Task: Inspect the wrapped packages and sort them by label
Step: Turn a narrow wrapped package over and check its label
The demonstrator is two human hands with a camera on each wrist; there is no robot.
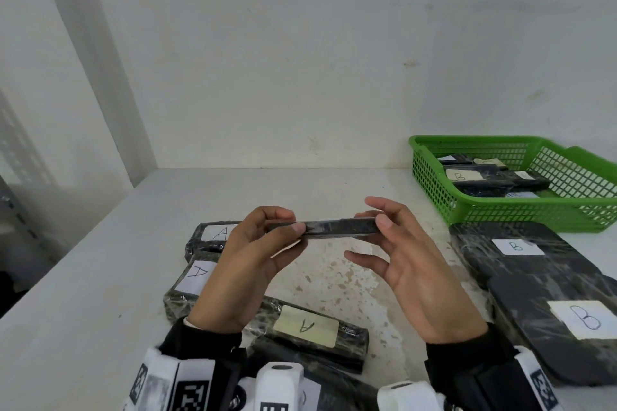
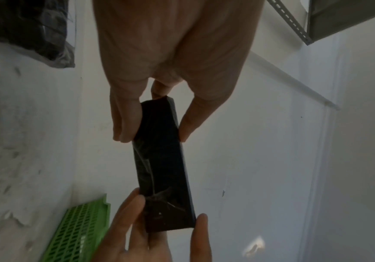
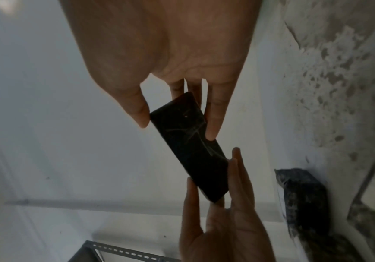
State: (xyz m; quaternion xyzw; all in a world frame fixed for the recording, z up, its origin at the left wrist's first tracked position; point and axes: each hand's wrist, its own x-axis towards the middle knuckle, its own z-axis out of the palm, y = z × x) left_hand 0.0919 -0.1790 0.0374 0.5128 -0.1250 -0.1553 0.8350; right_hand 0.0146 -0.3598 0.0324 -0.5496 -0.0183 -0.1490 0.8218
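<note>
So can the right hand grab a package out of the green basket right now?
Probably not yet: the right hand is pinching the black package together with the left hand. The green basket itself sits open-topped, nothing blocking.

A white table (image 1: 100, 277) with worn, speckled patches at 6 o'clock is enclosed by plain white walls (image 1: 300, 60). A perforated grey metal shelf upright (image 1: 20, 150) is seen at 9 o'clock.

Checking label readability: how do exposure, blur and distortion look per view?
Head: evenly lit, sharp, A and B labels legible, edges bowed by the wide angle. Left wrist: backlit by the pale wall, held package near-black, no label visible. Right wrist: dim, soft, package showing only wrap creases.
</note>
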